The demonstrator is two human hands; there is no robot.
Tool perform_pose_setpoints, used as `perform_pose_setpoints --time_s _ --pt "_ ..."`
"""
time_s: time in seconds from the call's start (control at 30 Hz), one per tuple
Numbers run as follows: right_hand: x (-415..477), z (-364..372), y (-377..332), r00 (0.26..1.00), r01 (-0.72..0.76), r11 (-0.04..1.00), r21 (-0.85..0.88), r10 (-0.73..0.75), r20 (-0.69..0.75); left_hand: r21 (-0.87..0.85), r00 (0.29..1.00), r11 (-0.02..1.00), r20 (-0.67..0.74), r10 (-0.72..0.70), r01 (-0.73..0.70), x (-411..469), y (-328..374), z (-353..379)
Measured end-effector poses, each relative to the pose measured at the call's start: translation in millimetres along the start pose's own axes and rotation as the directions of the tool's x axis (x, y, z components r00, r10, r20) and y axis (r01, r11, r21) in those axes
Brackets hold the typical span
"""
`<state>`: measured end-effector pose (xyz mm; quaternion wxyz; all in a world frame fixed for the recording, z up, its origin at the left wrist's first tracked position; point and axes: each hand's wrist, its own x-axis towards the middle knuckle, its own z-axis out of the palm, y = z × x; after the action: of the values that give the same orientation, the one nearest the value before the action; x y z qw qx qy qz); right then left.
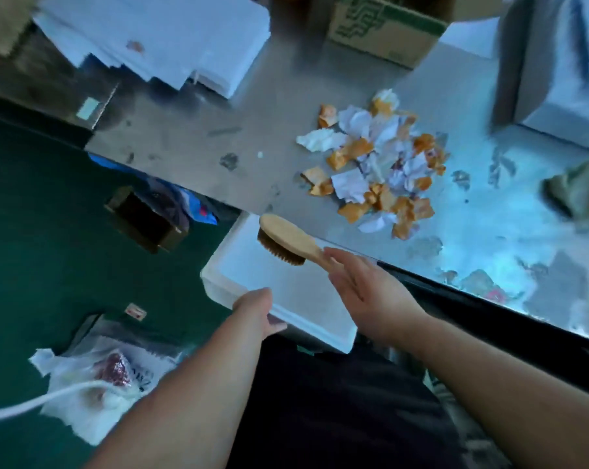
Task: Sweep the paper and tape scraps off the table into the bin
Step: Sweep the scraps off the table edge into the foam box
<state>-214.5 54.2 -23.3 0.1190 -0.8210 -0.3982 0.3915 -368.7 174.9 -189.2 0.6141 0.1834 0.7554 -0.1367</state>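
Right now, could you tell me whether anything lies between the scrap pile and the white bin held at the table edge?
Nothing visible blocks it. The scrap pile sits on the table, with only bare tabletop between it and the white bin below the near edge. The right hand holds the brush over the bin; the left hand grips the bin's rim.

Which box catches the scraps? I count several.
The white foam box held under the table edge by the left hand; the cardboard ones sit on the table.

No text reads clearly: the green print on the cardboard box (384, 27) and the dark lettering on the plastic bag (117, 377) are blurred.
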Motion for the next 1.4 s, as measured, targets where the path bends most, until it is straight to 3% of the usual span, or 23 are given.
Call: perform_pose_setpoints --time_s 0.07,0.3,0.4,0.73,0.93,1.4 --pt "-7 -16 18 0.996 -0.028 1.0 0.006 0.029 -0.082 -0.063 0.998 0.998 0.06 0.01 -0.006 -15 2 8" --pt "5 -49 83 0.926 -0.188 0.982 -0.004 0.176 -0.335 -0.024 0.996 0.998 0.076 0.053 -0.051 -50 6 38" --pt "17 -63 97 0.911 -0.207 0.978 -0.032 0.18 -0.37 -0.042 0.998 0.998 0.057 0.037 -0.035 -63 7 47" --pt "45 -87 101 0.962 -0.035 0.999 0.009 0.037 -0.27 -0.126 0.996 0.992 0.086 -0.008 0.018 -94 7 59" --pt "37 -81 107 0.975 -0.068 0.994 -0.082 0.049 -0.218 -0.131 0.997 0.991 0.08 -0.012 0.023 -101 1 68" --pt "-12 -43 111 0.996 0.004 0.976 -0.22 -0.025 -0.089 -0.15 0.997 0.988 0.07 0.042 -0.031 -112 -11 74"
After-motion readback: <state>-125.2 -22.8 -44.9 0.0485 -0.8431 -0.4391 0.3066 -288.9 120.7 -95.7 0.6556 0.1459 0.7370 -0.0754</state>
